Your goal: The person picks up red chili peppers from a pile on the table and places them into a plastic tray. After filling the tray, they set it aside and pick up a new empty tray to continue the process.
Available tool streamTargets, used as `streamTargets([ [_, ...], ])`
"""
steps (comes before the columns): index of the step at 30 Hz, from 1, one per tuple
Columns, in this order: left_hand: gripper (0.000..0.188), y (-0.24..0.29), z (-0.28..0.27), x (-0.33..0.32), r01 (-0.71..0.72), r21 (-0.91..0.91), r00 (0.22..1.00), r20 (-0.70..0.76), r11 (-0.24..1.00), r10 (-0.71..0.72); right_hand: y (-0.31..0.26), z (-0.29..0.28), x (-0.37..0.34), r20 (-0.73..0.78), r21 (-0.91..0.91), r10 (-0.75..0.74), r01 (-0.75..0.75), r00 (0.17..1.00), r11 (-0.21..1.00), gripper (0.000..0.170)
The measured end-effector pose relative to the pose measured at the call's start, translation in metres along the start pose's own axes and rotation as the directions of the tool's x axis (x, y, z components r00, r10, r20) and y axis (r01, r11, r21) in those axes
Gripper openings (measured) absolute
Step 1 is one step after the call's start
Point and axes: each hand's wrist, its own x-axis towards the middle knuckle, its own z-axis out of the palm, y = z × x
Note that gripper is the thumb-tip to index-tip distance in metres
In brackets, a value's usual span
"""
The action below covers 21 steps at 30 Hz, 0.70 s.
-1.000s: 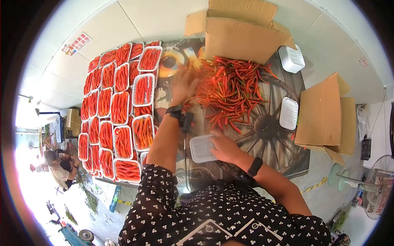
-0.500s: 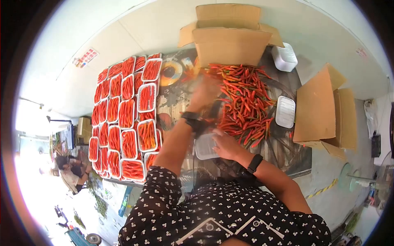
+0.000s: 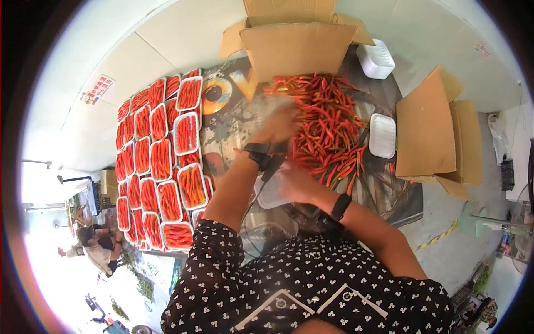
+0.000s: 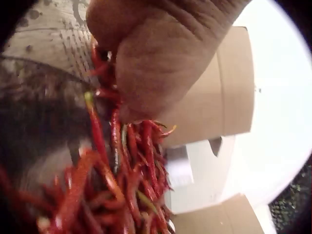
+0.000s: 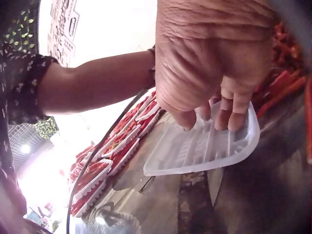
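A heap of red chili peppers [image 3: 334, 125] lies on the table in front of the person. The left hand [image 3: 281, 123] is blurred at the heap's left side; in the left wrist view its palm and thumb base [image 4: 161, 58] hang just over the chilies, and the fingers are hidden. Nearer the body, the right hand [image 3: 299, 185] reaches over a translucent plastic tray [image 3: 268, 195]. The right wrist view shows its fingertips [image 5: 236, 121] pointing down inside that ribbed tray, with no chilies visible in it.
Rows of white trays filled with chilies [image 3: 161, 158] cover the table's left side. Cardboard boxes stand behind the heap [image 3: 300, 53] and at the right [image 3: 425, 136]. One white tray [image 3: 382, 136] lies right of the heap; a stack of trays [image 3: 375, 58] stands behind it.
The left hand has moved right and toward the body, from beside the heap's upper left to its left edge. The right hand has shifted further over the translucent tray.
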Motion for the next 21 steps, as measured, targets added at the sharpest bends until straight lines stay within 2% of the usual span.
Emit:
streamTargets([
  [1, 0.036, 0.006, 0.004, -0.010, -0.079, -0.164, 0.997, -0.035, 0.983, 0.075, -0.002, -0.003, -0.001, 0.005, -0.008, -0.053, 0.053, 0.999, 0.999, 0.034],
  [2, 0.036, 0.004, 0.010, -0.018, -0.202, -0.078, 0.963, -0.196, 0.976, 0.184, -0.003, -0.008, -0.010, -0.061, 0.023, -0.041, 0.042, 0.997, 0.999, 0.033],
  [3, 0.036, 0.008, 0.002, -0.029, -0.192, -0.072, 0.966, -0.191, 0.979, 0.175, -0.003, -0.013, -0.017, -0.059, 0.033, -0.049, 0.050, 0.997, 0.998, 0.033],
  [4, 0.039, 0.015, -0.014, -0.045, 0.026, -0.090, 0.979, -0.201, 0.996, -0.043, -0.002, -0.018, -0.024, -0.197, 0.125, -0.082, 0.108, 0.977, 0.986, 0.033],
  [5, 0.043, 0.025, -0.029, -0.062, 0.240, -0.109, 0.943, -0.211, 0.965, -0.259, -0.001, -0.025, -0.033, -0.334, 0.207, -0.099, 0.176, 0.937, 0.962, 0.033],
  [6, 0.034, 0.037, -0.037, -0.081, 0.096, 0.154, 0.909, -0.417, 0.983, -0.024, -0.004, -0.039, -0.043, -0.333, 0.210, -0.108, 0.186, 0.937, 0.960, 0.033],
  [7, 0.034, 0.031, -0.037, -0.099, 0.104, 0.161, 0.907, -0.420, 0.981, -0.027, -0.008, -0.057, -0.054, -0.382, 0.168, -0.049, 0.121, 0.923, 0.978, 0.031],
  [8, 0.041, 0.018, -0.031, -0.120, 0.325, 0.068, 0.877, -0.394, 0.943, -0.274, -0.007, -0.068, -0.067, -0.430, 0.131, 0.010, 0.051, 0.903, 0.990, 0.029],
  [9, 0.048, 0.016, -0.025, -0.135, 0.533, -0.018, 0.791, -0.344, 0.846, -0.505, 0.005, -0.073, -0.081, -0.484, 0.054, 0.032, -0.007, 0.874, 0.999, 0.032],
  [10, 0.048, 0.030, -0.023, -0.145, 0.541, -0.018, 0.786, -0.345, 0.841, -0.513, 0.017, -0.075, -0.098, -0.537, -0.020, 0.050, -0.072, 0.842, 0.997, 0.035],
  [11, 0.047, 0.046, -0.020, -0.154, 0.589, -0.020, 0.775, -0.271, 0.808, -0.571, 0.026, -0.076, -0.114, -0.531, -0.016, 0.050, -0.069, 0.846, 0.997, 0.035],
  [12, 0.046, 0.059, -0.015, -0.163, 0.632, -0.018, 0.758, -0.194, 0.775, -0.623, 0.035, -0.076, -0.130, -0.517, -0.015, 0.141, -0.174, 0.844, 0.985, 0.037],
  [13, 0.046, 0.063, -0.004, -0.171, 0.634, -0.021, 0.756, -0.194, 0.773, -0.626, 0.041, -0.076, -0.142, -0.505, -0.019, 0.229, -0.276, 0.832, 0.961, 0.038],
  [14, 0.046, 0.062, 0.010, -0.178, 0.539, -0.036, 0.816, -0.225, 0.841, -0.533, 0.049, -0.071, -0.152, -0.504, -0.023, 0.226, -0.274, 0.833, 0.961, 0.038],
  [15, 0.045, 0.067, 0.020, -0.183, 0.436, -0.047, 0.863, -0.261, 0.899, -0.432, 0.051, -0.067, -0.159, -0.504, -0.108, 0.176, -0.264, 0.846, 0.959, 0.038],
  [16, 0.039, 0.072, 0.031, -0.187, 0.388, 0.022, 0.864, -0.358, 0.922, -0.355, 0.054, -0.064, -0.164, -0.499, -0.191, 0.125, -0.249, 0.858, 0.949, 0.038],
  [17, 0.039, 0.074, 0.038, -0.188, 0.391, 0.022, 0.860, -0.365, 0.920, -0.356, 0.057, -0.061, -0.167, -0.497, -0.195, 0.117, -0.242, 0.860, 0.950, 0.038],
  [19, 0.031, 0.083, 0.042, -0.188, 0.391, 0.016, 0.894, -0.245, 0.920, -0.376, 0.046, -0.063, -0.163, -0.417, -0.102, 0.226, -0.292, 0.880, 0.951, 0.034],
  [20, 0.028, 0.089, 0.046, -0.188, 0.397, -0.068, 0.889, -0.218, 0.915, -0.402, 0.051, -0.060, -0.159, -0.417, -0.102, 0.218, -0.284, 0.882, 0.953, 0.034],
  [21, 0.028, 0.094, 0.047, -0.189, 0.400, -0.063, 0.887, -0.223, 0.914, -0.403, 0.063, -0.055, -0.152, -0.439, -0.079, 0.202, -0.262, 0.875, 0.962, 0.033],
])
